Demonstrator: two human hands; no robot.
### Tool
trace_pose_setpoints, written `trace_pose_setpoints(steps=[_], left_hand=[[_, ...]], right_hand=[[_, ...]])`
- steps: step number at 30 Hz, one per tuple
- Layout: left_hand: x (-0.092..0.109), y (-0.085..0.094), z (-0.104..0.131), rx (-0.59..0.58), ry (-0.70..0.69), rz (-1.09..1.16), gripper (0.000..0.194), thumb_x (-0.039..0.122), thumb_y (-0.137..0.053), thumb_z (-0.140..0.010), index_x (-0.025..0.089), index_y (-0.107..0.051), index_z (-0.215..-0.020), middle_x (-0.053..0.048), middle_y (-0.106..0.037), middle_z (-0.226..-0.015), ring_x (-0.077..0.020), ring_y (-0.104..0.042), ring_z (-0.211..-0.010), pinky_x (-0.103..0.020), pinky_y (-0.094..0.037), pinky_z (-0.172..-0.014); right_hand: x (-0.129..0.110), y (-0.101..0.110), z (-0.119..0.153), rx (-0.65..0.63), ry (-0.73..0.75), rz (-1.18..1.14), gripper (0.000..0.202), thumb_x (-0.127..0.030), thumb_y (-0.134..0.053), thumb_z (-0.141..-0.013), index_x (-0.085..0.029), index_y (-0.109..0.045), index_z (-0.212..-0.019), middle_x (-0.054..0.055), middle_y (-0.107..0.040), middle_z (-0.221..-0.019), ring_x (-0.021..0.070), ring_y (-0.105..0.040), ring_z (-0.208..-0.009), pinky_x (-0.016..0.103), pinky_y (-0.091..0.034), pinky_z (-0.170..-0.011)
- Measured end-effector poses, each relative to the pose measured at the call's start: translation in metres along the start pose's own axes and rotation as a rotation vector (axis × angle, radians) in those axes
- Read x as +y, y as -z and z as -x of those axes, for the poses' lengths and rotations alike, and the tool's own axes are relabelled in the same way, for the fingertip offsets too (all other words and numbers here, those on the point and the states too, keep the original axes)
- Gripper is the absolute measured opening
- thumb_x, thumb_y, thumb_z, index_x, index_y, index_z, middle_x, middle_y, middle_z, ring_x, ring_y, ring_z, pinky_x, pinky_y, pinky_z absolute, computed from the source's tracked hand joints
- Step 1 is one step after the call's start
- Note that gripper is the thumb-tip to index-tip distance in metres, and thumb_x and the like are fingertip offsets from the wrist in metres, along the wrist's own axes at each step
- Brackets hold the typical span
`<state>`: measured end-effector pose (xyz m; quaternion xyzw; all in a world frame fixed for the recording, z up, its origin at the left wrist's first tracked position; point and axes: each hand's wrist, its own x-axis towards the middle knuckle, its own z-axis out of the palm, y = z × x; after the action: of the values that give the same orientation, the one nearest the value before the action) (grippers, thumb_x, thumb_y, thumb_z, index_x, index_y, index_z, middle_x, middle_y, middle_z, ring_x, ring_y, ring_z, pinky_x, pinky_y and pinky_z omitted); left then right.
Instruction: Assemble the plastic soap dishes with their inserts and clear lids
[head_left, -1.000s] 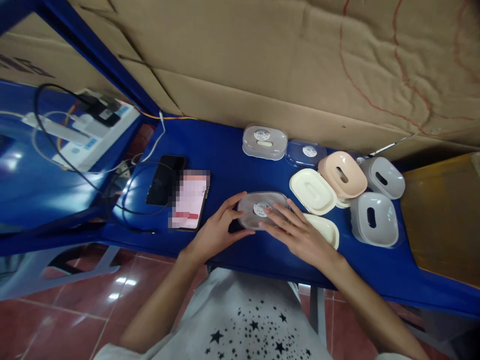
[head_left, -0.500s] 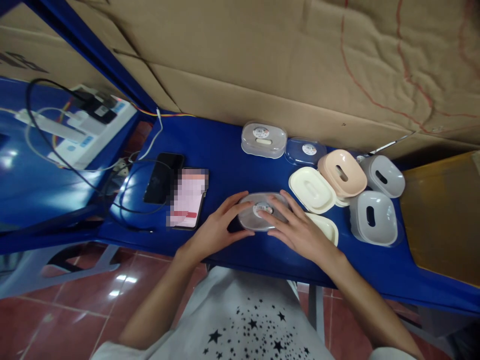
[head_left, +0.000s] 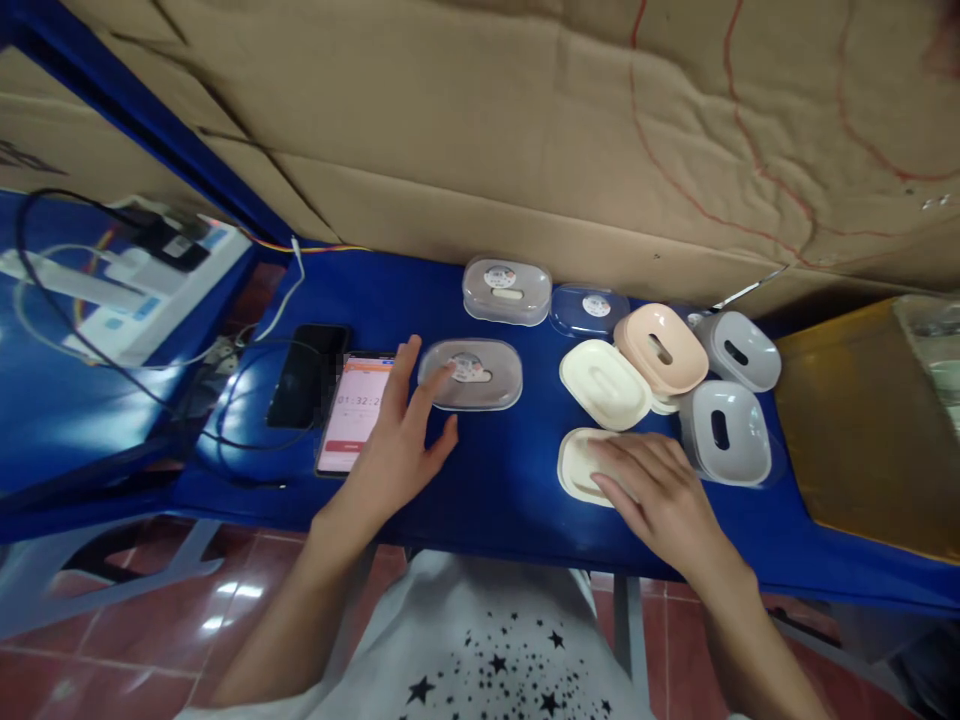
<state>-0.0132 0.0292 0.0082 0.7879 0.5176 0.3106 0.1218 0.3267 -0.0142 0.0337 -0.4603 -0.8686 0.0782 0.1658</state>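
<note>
A clear lidded box [head_left: 480,378] with a round sticker lies in front of me. My left hand [head_left: 401,430] has its fingers spread, with fingertips at the box's left end, over the edge of a lit phone [head_left: 351,410]. My right hand [head_left: 656,485] lies over the right part of a cream oval piece [head_left: 576,468], its fingers close together and bent; whether they grip it is unclear. A second cream piece [head_left: 604,385] lies just behind. Farther back stand a closed clear box [head_left: 506,292] and a clear lid [head_left: 589,312] with a sticker.
A peach box [head_left: 661,348] and two grey boxes [head_left: 726,432] with slots stand at the right, beside a brown carton [head_left: 862,430]. A dark phone [head_left: 307,375], cables and a white power strip [head_left: 165,290] are at the left. Cardboard [head_left: 420,150] lines the back.
The clear box has moved left and back. My right hand has left it and moved right onto the front cream piece. My left hand has opened wider. The view has shifted slightly.
</note>
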Motion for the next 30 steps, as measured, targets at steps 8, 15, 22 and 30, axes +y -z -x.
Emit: trace_pose_setpoints(steps=[8, 15, 22, 30], left_hand=[[0.078, -0.049, 0.013, -0.417, -0.44, 0.086, 0.027, 0.027, -0.063, -0.108, 0.021, -0.062, -0.134, -0.014, -0.062, -0.151, -0.0313, -0.058, -0.145, -0.057, -0.051, -0.122], [0.048, -0.042, 0.026, -0.322, -0.328, 0.007, 0.012, 0.02, -0.063, -0.107, 0.02, -0.066, -0.118, -0.014, -0.069, -0.139, -0.0322, -0.067, -0.133, -0.059, -0.057, -0.114], [0.033, -0.036, 0.04, -0.299, -0.288, 0.105, 0.015, 0.014, -0.061, -0.106, 0.021, -0.065, -0.119, -0.013, -0.065, -0.147, -0.0305, -0.063, -0.14, -0.059, -0.055, -0.12], [0.043, -0.044, 0.02, -0.305, -0.323, 0.114, 0.056, 0.022, -0.077, -0.1, 0.025, -0.054, -0.151, -0.019, -0.042, -0.171, -0.0397, -0.047, -0.156, -0.061, -0.055, -0.119]], right_hand=[[0.008, -0.001, 0.021, -0.024, -0.037, -0.212, 0.033, -0.018, -0.053, -0.111, -0.025, -0.067, -0.141, 0.006, -0.076, -0.135, 0.0219, -0.07, -0.128, 0.045, -0.056, -0.11], [0.041, 0.012, -0.005, 0.14, -0.169, 0.191, 0.032, -0.031, -0.06, -0.11, -0.021, -0.068, -0.139, 0.012, -0.072, -0.144, 0.0319, -0.065, -0.135, 0.053, -0.046, -0.117], [0.048, 0.008, 0.058, 0.244, -0.574, 0.513, 0.056, -0.052, -0.069, -0.103, -0.016, -0.063, -0.145, 0.02, -0.073, -0.138, 0.0406, -0.071, -0.123, 0.058, -0.052, -0.106], [0.004, 0.003, 0.06, 0.285, -0.345, 0.253, 0.057, -0.022, -0.063, -0.107, -0.025, -0.049, -0.162, 0.014, -0.074, -0.141, 0.0329, -0.071, -0.13, 0.06, -0.044, -0.118]])
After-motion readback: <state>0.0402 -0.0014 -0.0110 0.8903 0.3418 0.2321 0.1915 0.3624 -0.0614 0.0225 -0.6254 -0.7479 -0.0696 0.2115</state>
